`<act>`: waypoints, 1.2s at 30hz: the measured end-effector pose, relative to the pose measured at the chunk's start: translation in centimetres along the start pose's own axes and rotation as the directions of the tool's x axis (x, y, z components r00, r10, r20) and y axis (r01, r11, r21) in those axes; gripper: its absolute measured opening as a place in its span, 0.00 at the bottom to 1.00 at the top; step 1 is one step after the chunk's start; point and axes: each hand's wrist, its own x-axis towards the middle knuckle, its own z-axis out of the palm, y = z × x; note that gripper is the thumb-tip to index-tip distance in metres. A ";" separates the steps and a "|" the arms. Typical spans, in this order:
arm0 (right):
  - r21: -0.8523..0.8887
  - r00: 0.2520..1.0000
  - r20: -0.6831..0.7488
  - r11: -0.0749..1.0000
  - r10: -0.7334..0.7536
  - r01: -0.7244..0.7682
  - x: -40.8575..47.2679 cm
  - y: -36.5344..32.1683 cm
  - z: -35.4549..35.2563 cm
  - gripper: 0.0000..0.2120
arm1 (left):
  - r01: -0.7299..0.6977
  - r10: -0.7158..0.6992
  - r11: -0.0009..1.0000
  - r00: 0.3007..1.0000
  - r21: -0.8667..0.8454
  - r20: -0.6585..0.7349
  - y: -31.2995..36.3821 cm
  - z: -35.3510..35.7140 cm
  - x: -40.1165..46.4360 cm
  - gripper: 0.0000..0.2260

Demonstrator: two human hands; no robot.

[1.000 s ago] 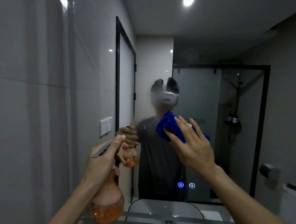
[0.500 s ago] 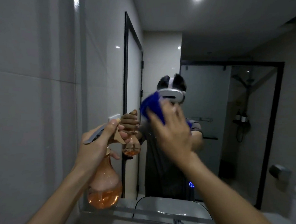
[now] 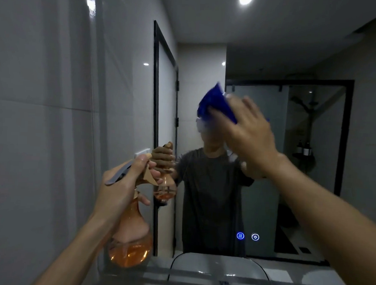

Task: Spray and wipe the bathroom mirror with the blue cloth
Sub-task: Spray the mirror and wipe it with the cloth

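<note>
The bathroom mirror (image 3: 263,59) fills the wall ahead and reflects a person and the room. My right hand (image 3: 250,132) presses the blue cloth (image 3: 215,104) flat against the glass at upper centre; the cloth is blurred from motion. A small wet smear shows on the glass just below the cloth. My left hand (image 3: 124,182) grips the neck of an amber spray bottle (image 3: 131,241) with a grey trigger head, held upright just in front of the mirror's left part. Orange liquid fills its round base.
A grey tiled wall (image 3: 38,112) runs along the left. Two lit touch buttons (image 3: 247,236) glow low on the mirror. A white basin (image 3: 219,272) sits below at the counter edge. The reflection shows a black-framed door and a shower screen.
My right hand has swept the blue cloth up and to the right across the glass. The left hand still holds the spray bottle in about the same place.
</note>
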 end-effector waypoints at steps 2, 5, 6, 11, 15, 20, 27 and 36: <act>0.000 0.968 -0.045 0.969 0.245 -0.246 2.7 1.2 -0.2 0.22 | -0.003 0.003 1.000 1.000 0.002 -0.002 0.1 0.2 0.1 0.18; 0.049 0.875 -0.077 0.879 0.478 -0.475 4.8 -0.5 0.2 0.23 | 0.000 0.000 1.000 1.000 0.001 -0.005 0.1 0.4 0.3 0.17; 0.065 0.866 -0.074 0.869 0.495 -0.491 4.7 -1.8 0.4 0.24 | 0.001 -0.001 1.000 1.000 -0.004 -0.007 0.2 0.4 0.4 0.17; 0.180 0.980 0.036 0.964 0.193 -0.197 -1.8 -10.3 1.7 0.22 | 0.006 -0.006 1.000 1.000 0.003 -0.015 -0.2 -0.1 -0.1 0.16; 0.254 0.954 0.156 0.943 -0.258 0.213 -10.7 -16.5 2.4 0.19 | 0.040 -0.039 0.999 0.999 0.020 -0.032 -0.9 -1.3 -0.6 0.15; 0.240 0.874 0.216 0.891 -0.435 0.385 -10.7 -16.0 2.5 0.21 | 0.055 -0.052 0.997 0.996 0.049 -0.078 -0.8 -3.2 -0.6 0.13; 0.138 0.986 0.152 0.989 -0.065 0.044 2.8 -10.1 1.7 0.33 | 0.033 -0.028 0.998 0.995 0.046 -0.097 -0.3 -4.2 -0.6 0.17; 0.210 0.992 0.110 0.974 0.064 -0.086 1.7 -16.2 3.3 0.28 | 0.041 -0.026 0.995 0.987 0.090 -0.160 -0.2 -6.0 -0.8 0.20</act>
